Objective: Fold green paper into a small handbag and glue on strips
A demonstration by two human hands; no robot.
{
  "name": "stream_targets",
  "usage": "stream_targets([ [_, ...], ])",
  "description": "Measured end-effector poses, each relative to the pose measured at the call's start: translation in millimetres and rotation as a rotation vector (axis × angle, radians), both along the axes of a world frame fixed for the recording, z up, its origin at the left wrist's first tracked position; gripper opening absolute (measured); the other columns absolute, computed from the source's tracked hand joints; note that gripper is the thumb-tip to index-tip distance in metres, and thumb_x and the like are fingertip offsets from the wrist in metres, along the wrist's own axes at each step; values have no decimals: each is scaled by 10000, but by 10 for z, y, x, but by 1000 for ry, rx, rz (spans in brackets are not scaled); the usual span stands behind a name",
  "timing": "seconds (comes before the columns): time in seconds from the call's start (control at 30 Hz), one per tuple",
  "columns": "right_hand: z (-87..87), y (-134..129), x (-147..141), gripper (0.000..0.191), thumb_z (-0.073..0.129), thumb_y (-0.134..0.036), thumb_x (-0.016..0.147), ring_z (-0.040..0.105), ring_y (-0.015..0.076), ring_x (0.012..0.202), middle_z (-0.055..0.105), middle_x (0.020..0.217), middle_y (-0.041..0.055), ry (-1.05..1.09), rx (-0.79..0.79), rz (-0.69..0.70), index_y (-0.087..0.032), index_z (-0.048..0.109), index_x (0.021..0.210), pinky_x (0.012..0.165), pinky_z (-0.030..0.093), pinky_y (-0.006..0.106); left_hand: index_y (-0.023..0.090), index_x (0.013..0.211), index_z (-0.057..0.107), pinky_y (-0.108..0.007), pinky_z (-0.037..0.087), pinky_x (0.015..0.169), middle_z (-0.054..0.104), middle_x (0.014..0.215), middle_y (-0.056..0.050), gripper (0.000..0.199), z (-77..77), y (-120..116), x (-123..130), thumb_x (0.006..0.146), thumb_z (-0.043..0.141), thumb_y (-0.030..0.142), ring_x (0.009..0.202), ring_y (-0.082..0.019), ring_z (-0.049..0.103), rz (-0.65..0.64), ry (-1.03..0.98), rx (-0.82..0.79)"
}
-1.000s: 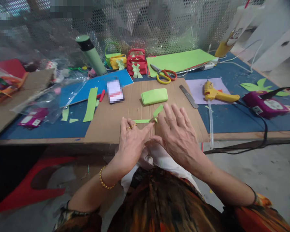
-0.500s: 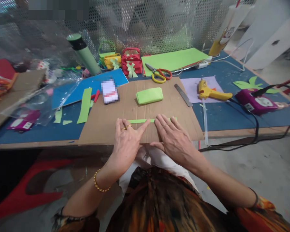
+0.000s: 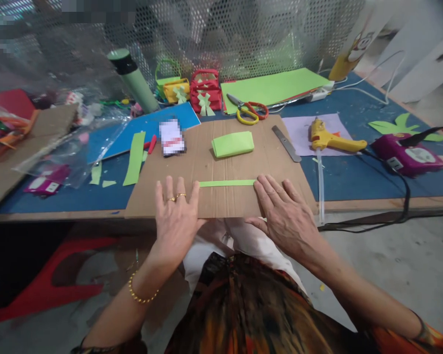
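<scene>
Grip of the left hand (image 3: pixel 177 211) is spread flat, pinching nothing; the right hand (image 3: pixel 288 211) is also flat and open, its fingers only a little apart. Both press on a cardboard sheet (image 3: pixel 214 204), which lies over the near edge of the blue bench (image 3: pixel 341 182). At the back of the bench are green paper sheets (image 3: pixel 276 91). To the right is a yellow glue gun (image 3: pixel 334 141) – partly on purple paper (image 3: pixel 297 128). Scissors (image 3: pixel 251 110) lie behind the folded green paper (image 3: pixel 233 144), and a flat metal blade (image 3: pixel 287 144) is to its right. Narrowest is the green paper strip (image 3: pixel 227 183) – straight on the cardboard, between the hands, with the fingertips at its visible ends.
</scene>
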State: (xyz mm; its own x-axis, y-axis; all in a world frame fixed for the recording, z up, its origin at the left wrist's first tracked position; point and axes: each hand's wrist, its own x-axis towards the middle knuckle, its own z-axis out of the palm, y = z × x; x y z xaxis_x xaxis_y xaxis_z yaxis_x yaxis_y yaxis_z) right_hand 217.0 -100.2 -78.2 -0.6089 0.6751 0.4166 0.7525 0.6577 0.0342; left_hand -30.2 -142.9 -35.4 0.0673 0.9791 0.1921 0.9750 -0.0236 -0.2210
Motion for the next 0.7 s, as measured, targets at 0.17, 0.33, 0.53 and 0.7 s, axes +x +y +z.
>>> stream_targets([
  [0.17, -13, 5, 3, 841, 310, -642, 1080, 540, 404, 1468, 550, 1570, 291, 19, 39, 7, 42, 520, 1523, 1213, 398, 593, -70, 1480, 546, -746, 290, 1239, 476, 1567, -404, 886, 2, -154, -173, 775, 920, 313, 1513, -603, 378, -22, -47, 68],
  [0.33, -21, 13, -36, 829, 344, -625, 1082, 546, 422, 1453, 557, 1559, 302, 8, 50, 8, 66, 526, 1502, 1201, 406, 599, 24, 1528, 534, -708, 232, 1295, 437, 1642, -324, 862, 116, -130, 46, 947, 662, 647, 1587, -505, 315, -205, -177, 227],
  [0.53, -84, 46, -59, 643, 442, -466, 1095, 542, 387, 1462, 574, 1553, 286, 38, 60, -15, 26, 532, 1500, 1205, 400, 557, 74, 1543, 533, -624, 354, 1280, 485, 1643, -236, 907, -256, 360, 304, 994, 343, 770, 1560, -421, 417, -498, -247, 71],
  [0.7, -155, -1, -88, 385, 464, -181, 1057, 656, 335, 1309, 711, 1403, 225, 98, 223, 13, -17, 655, 1349, 1134, 442, 494, 44, 1529, 517, -626, 499, 1184, 541, 1590, -265, 981, -437, 228, 253, 908, 515, 803, 1490, -446, 509, -517, -137, 166],
])
